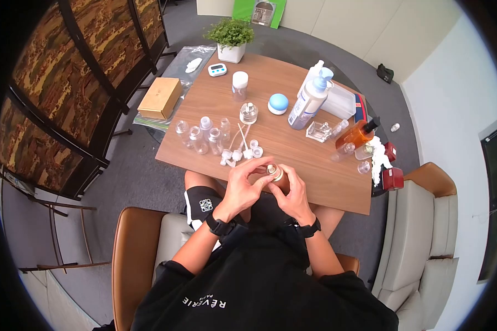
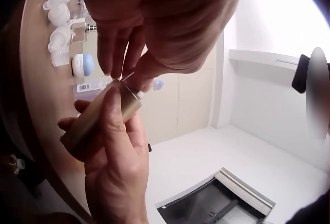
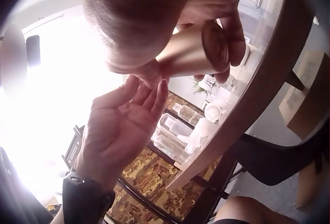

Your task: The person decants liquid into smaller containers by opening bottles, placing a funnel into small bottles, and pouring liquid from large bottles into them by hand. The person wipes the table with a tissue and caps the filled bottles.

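A gold cylindrical bottle [image 1: 279, 176] is held over the front edge of the table, in front of the black shirt. The right hand [image 1: 294, 199] wraps its fingers round the bottle's body. Fingers of the left hand [image 1: 244, 186] pinch at the bottle's top. In the left wrist view the bottle [image 2: 88, 126] lies tilted in the right hand [image 2: 117, 167], with the thumb along its side; the left hand [image 2: 165, 23] covers part of its top. The right wrist view shows the base of the bottle [image 3: 215, 46]; the left hand's [image 3: 116, 126] fingertips meet at the other end.
Several clear bottles [image 1: 198, 140] and white pump heads [image 1: 237, 155] stand or lie on the table [image 1: 314, 171], left of centre. Farther back are a glass bottle [image 1: 248, 113], a blue-topped jar [image 1: 278, 103] and a large pump bottle [image 1: 308, 105]. An amber bottle [image 1: 354, 135] stands at right.
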